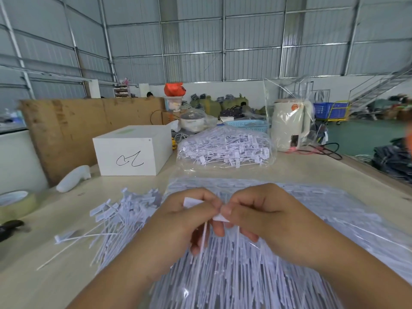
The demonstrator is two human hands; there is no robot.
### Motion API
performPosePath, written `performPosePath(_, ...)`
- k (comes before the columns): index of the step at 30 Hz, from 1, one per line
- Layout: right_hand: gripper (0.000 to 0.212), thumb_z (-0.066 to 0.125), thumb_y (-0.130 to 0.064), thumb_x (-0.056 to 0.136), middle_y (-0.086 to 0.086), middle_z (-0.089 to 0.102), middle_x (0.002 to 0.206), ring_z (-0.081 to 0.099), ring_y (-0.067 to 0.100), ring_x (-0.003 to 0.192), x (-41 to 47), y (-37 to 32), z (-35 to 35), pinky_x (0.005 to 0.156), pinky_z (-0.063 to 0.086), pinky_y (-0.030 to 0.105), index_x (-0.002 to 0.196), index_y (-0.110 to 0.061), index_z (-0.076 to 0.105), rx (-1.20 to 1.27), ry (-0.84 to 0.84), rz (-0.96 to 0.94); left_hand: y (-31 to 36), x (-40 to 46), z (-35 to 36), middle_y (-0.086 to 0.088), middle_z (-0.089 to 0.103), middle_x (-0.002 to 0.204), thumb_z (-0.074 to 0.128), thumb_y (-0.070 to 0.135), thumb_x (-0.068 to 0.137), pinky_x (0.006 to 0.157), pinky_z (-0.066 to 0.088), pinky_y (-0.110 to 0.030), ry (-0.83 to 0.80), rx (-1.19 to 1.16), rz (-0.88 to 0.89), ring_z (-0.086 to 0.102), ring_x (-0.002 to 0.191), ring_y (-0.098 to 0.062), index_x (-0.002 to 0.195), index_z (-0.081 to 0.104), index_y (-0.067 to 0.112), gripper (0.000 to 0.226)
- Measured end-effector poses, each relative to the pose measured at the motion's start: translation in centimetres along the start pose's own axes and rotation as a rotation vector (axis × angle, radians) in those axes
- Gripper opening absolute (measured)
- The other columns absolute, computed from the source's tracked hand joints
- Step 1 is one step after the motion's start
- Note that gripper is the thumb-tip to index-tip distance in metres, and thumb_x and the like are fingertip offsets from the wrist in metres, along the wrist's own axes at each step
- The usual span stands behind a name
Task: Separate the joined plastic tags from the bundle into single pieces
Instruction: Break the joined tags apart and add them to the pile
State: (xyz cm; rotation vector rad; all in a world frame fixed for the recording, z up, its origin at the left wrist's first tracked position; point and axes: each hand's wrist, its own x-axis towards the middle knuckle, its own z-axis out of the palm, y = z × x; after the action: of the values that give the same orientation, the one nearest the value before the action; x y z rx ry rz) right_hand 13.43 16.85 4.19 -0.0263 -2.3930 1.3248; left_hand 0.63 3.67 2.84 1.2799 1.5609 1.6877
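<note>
Both hands meet over the bundle point(256, 264), fingertips almost touching. The left hand point(178, 221) pinches one flat white tag head, and the right hand point(263, 217) pinches another right beside it. So each hand is closed on a piece of the joined tags point(219, 216). From those heads, thin white stems run down between the fingers toward the person. Their long axis runs roughly straight from the hands to the near table edge, heads away, tails near.

The bundle lies flat under the hands in clear plastic. Its many stems lie the same way, fanning a little toward the near edge. Left of the bundle sits a loose pile point(118, 217) of tags, lying crossed at all angles. One long stem at the pile's near side slants down to the left.

Beyond the bundle a clear bag point(223, 148) holds more tags in a jumble. Left of that bag stands a white box point(131, 150) with a black scrawl on its front. A white bottle point(72, 178) lies on its side further left. Near the table's left edge are a tape roll point(16, 204) and a dark tool point(10, 228).

The table point(312, 170) is pale beige. A kettle point(289, 128) wrapped in plastic stands right of the bag. A brown board point(73, 128) leans behind the box. The room is a big shed with corrugated metal walls, a staircase at far right, and goods piled along the back.
</note>
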Motion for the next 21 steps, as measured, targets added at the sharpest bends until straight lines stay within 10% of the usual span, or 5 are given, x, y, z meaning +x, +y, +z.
performPosePath(4,0.021,0.067,-0.033,0.092,-0.001,0.029,0.049,0.025,0.018,0.047,-0.1,-0.8,-0.6,0.047,0.02,0.026,0.072,-0.03,0.074,-0.032,-0.128,0.074,-0.5,0.0,0.5,-0.002,0.056,0.053,0.066,0.046,0.065,0.042,0.033,-0.02,0.05,0.011,0.002,0.042,0.042,-0.015,0.064,0.065,0.023,0.023)
performPosePath(10,0.031,0.054,-0.027,0.1,0.009,0.066,0.063,0.049,0.036,0.056,-0.1,-0.9,1.1,0.053,0.041,0.042,0.074,-0.018,0.07,-0.045,0.058,0.008,-1.0,0.5,2.0,-0.007,0.047,0.046,0.075,0.023,0.071,0.04,0.034,-0.021,0.235,-0.227,0.053,0.041,0.037,-0.018,0.063,0.063,0.016,0.017)
performPosePath(15,0.038,0.049,-0.03,0.1,-0.01,0.066,0.056,0.055,0.0,0.049,-0.2,-1.1,3.2,0.055,0.04,0.014,0.064,-0.023,0.06,-0.144,0.229,-0.009,-0.5,0.1,3.3,-0.006,0.042,0.043,0.063,0.028,0.069,0.034,0.032,-0.02,0.348,-0.438,0.056,0.038,0.031,-0.017,0.056,0.062,0.018,0.016)
performPosePath(21,0.038,0.036,-0.05,0.089,-0.006,0.066,0.065,0.064,0.01,0.069,0.3,-0.3,5.1,0.074,0.05,0.036,0.074,-0.024,0.059,-0.309,0.398,-0.042,-0.7,0.0,3.7,-0.005,0.036,0.043,0.059,0.02,0.084,0.03,0.027,-0.018,0.4,-0.548,-0.052,0.033,0.03,-0.012,0.048,0.052,0.011,0.038)
